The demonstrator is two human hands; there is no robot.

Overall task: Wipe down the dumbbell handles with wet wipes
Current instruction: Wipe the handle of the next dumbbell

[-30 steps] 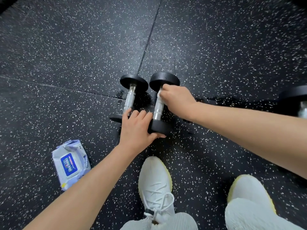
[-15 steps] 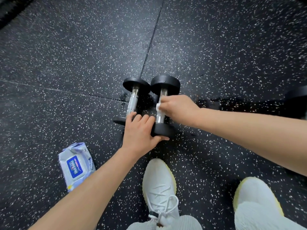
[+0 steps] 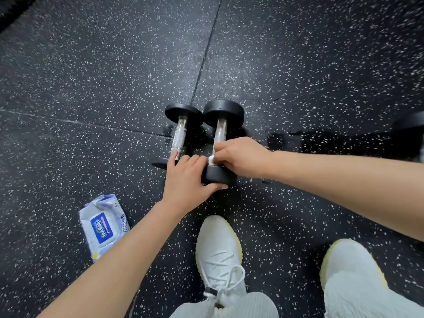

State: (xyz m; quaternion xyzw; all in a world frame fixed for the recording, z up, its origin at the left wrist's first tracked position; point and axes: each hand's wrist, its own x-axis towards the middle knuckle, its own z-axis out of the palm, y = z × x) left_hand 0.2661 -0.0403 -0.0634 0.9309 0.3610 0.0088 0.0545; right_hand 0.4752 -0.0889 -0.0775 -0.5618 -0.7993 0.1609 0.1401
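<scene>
On white-flecked black rubber floor tiles [image 3: 91,65], the right dumbbell [image 3: 223,111] lies centrally, just beside the left dumbbell [image 3: 179,138]. The right hand [image 3: 241,157] clenches a wipe [image 3: 211,159] round its handle, and the left hand [image 3: 185,180] grips its near head. A wipes pack [image 3: 103,226] lies at 8 o'clock.

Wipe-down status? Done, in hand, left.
Done: cannot tell; no handle shows whether it was wiped. In hand: right hand grips a white wipe round the right dumbbell handle close to its near plate, which the left hand grips. Left: possibly the left dumbbell handle and a third dumbbell at the right edge.
</scene>
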